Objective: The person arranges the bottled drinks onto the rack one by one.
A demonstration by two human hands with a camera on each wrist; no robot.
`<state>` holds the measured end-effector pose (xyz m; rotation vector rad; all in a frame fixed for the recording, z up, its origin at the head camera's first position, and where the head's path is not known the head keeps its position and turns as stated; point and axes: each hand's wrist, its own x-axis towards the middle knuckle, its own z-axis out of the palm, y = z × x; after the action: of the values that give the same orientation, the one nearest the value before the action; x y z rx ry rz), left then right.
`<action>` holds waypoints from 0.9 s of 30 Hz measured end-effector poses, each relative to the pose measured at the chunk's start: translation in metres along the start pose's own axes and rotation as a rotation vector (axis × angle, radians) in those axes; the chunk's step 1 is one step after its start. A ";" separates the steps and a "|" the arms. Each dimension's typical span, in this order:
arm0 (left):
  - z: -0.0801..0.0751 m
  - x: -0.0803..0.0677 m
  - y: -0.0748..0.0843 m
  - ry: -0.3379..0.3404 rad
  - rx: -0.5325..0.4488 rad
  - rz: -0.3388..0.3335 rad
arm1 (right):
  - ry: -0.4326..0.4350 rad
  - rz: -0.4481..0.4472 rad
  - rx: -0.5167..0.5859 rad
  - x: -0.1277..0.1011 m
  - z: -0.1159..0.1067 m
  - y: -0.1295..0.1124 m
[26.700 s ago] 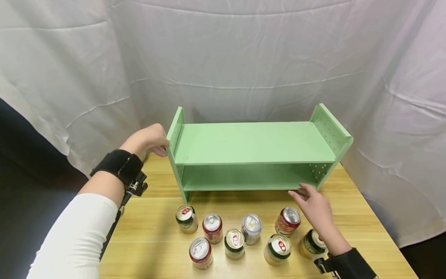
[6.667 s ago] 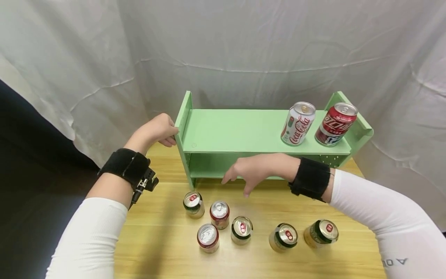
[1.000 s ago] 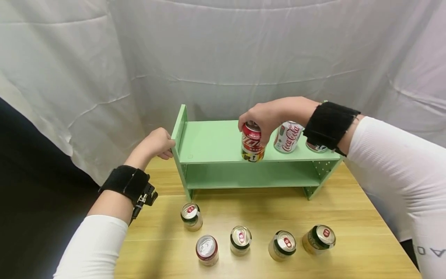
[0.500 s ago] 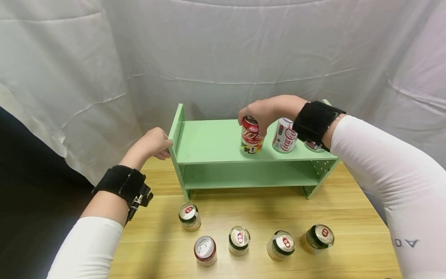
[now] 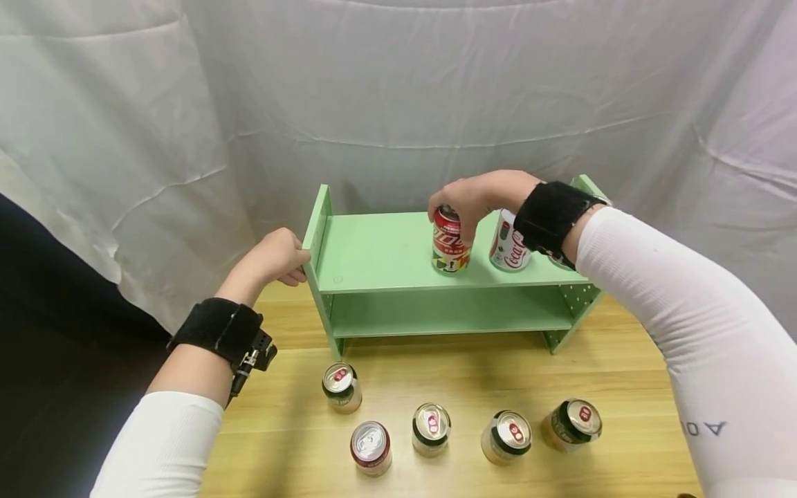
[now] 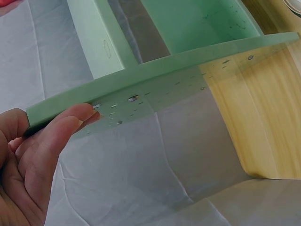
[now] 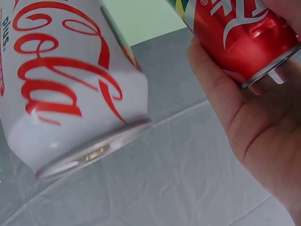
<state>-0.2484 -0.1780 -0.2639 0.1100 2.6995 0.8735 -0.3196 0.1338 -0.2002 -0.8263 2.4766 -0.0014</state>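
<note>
My right hand [image 5: 476,200] grips a red soda can [image 5: 451,242] around its top, upright on the upper board of a green two-tier shelf [image 5: 373,252]. Beside it on the right stands a white Coca-Cola can [image 5: 509,249]; another can farther right is mostly hidden behind my wrist. The right wrist view has the red can [image 7: 244,42] between fingers and thumb, apart from the white can [image 7: 66,89]. With fingers and thumb on either side, my left hand [image 5: 277,257] holds the front edge of the shelf's left side panel [image 6: 164,75].
Several cans stand on the wooden table [image 5: 461,366] before the shelf: one with a dark red rim [image 5: 370,448], the others gold and dark green, such as the leftmost can [image 5: 342,387]. A pale curtain [image 5: 398,83] hangs behind.
Over the last second the red can moved slightly back and down onto the upper board. Earlier, the white can and another red can went from table to shelf. My left hand stays on the panel.
</note>
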 end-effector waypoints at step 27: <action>-0.005 -0.006 0.009 0.004 -0.024 -0.002 | 0.061 0.032 0.084 -0.021 0.000 -0.006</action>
<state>-0.2449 -0.1749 -0.2535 0.1010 2.6914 0.9058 -0.3023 0.1407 -0.1890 -0.7612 2.5283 -0.1200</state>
